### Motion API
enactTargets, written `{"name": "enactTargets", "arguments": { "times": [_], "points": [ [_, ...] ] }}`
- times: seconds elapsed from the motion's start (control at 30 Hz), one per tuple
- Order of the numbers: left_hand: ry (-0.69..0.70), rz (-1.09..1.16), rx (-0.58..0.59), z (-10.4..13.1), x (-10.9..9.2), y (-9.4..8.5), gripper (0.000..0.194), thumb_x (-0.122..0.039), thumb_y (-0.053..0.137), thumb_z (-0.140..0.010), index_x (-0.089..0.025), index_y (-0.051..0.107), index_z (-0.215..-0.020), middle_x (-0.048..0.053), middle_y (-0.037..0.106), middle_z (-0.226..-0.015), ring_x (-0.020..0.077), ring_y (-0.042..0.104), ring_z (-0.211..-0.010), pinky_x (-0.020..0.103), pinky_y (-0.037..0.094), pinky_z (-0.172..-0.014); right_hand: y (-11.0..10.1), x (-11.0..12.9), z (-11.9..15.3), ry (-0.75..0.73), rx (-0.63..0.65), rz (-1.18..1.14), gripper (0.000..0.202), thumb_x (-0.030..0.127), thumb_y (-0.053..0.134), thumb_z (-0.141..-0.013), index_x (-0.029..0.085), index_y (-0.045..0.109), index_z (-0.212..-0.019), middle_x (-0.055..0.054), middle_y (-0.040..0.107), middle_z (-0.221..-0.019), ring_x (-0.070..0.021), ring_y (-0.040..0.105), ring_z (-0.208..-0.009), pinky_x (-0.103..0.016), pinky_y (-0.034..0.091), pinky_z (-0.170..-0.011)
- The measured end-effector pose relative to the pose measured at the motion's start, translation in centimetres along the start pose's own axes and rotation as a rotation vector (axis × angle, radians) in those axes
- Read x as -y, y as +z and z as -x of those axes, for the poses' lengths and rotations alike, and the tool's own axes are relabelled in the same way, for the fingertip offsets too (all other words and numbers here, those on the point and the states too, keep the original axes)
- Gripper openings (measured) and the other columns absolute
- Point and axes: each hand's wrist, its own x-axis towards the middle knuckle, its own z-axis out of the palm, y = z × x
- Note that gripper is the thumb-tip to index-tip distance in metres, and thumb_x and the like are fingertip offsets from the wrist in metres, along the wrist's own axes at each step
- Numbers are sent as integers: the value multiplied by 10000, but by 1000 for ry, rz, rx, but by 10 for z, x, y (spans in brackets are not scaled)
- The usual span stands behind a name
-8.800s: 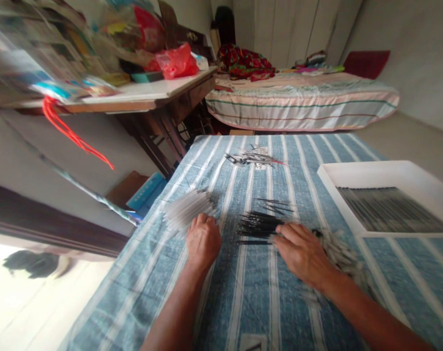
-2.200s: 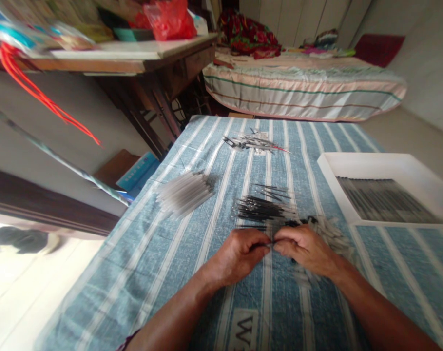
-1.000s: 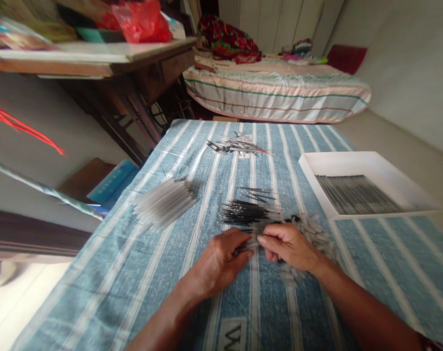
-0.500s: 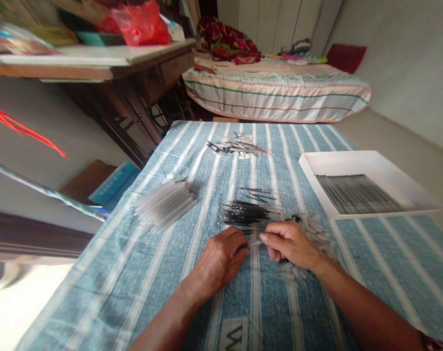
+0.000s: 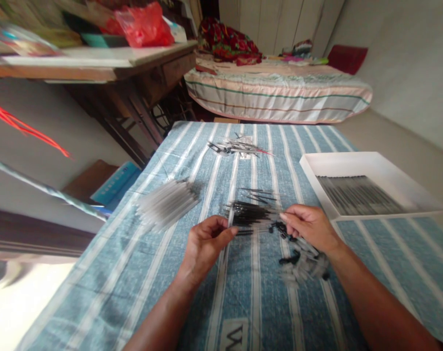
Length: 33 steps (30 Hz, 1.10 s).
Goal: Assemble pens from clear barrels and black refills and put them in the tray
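Observation:
My left hand (image 5: pixel 211 239) pinches a thin translucent tube (image 5: pixel 230 217) that stands nearly upright from its fingertips. To its right, my right hand (image 5: pixel 307 224) has thumb and forefinger pressed together at the right ends of a pile of thin black rods (image 5: pixel 248 213); whether it grips one is too small to make out. Below my right hand lie small black pieces (image 5: pixel 290 257) and short clear caps (image 5: pixel 307 268), loosely heaped. A bundle of clear tubes (image 5: pixel 168 202) lies left of the black rods.
A white open box (image 5: pixel 353 163) at the right holds a row of dark rods (image 5: pixel 358 195). Farther back on the striped cloth (image 5: pixel 170 273) is a small pile of mixed sticks (image 5: pixel 239 146). A wooden desk (image 5: pixel 119 72) stands at the upper left, a bed (image 5: pixel 279 92) behind.
My hands have moved apart. My left hand has turned and now holds the tube nearly upright; my right hand has moved right and slightly up, to the black rods' ends.

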Motion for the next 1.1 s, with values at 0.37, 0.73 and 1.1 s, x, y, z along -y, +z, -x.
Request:
{"name": "enactTargets", "arguments": {
  "times": [0.37,0.73,1.1],
  "points": [
    [-78,308,-88,-7,1,-6,196,-236,733,-663,-151,557,-661,-35,609,-536,44,429,-397,172,283,-401,10,4,1,-127,163,305,195,311,527,-817,164,617,-726,47,501,-530,-89,441,-497,-203,313,-494],
    [-102,336,-80,-7,-2,-3,162,-232,734,-657,-130,627,-722,-9,637,-603,56,483,-419,178,301,-406,-26,25,18,-19,619,548,119,109,571,-651,172,672,-660,51,500,-512,-83,432,-491,-197,256,-483],
    [-115,356,-90,-8,-1,-5,165,-231,745,-648,-133,633,-720,-5,654,-623,67,509,-426,183,325,-400,-24,12,26,-44,519,677,173,59,604,-603,202,630,-508,39,502,-443,-99,414,-436,-237,191,-460]
  ]
}}
